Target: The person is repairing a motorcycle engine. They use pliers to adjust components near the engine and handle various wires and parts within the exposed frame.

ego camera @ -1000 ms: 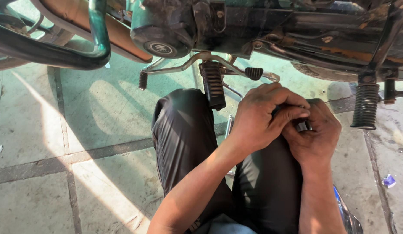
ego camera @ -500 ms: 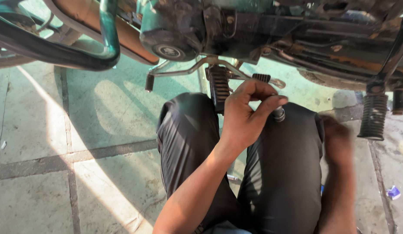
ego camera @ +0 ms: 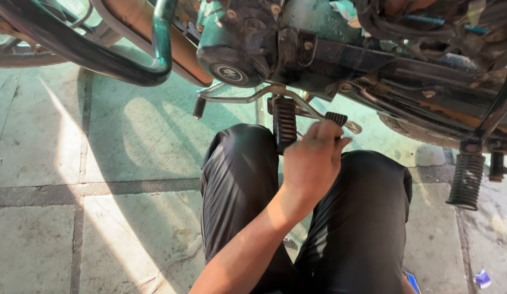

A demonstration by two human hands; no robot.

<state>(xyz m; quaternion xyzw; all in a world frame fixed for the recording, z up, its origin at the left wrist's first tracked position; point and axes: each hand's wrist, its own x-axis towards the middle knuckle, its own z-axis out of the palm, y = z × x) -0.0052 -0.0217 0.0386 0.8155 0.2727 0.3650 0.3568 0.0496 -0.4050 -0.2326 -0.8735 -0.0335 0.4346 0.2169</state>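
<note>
Fingers (ego camera: 325,133) of left hand (ego camera: 313,163) curled loosely at gear lever (ego camera: 336,117), grip unclear; no containers visible.

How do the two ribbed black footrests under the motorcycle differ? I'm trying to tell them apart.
The front footrest sits right beside the left hand, above the knees; the rear footrest hangs far off to the side, away from it. The front one lies in shade under the engine; the rear one catches sunlight. Both are ribbed, black and roughly upright.

Left hand (ego camera: 313,160) (above the knees (ego camera: 248,163)) reaches under the engine (ego camera: 237,38), beside the footpeg (ego camera: 284,122).
</note>
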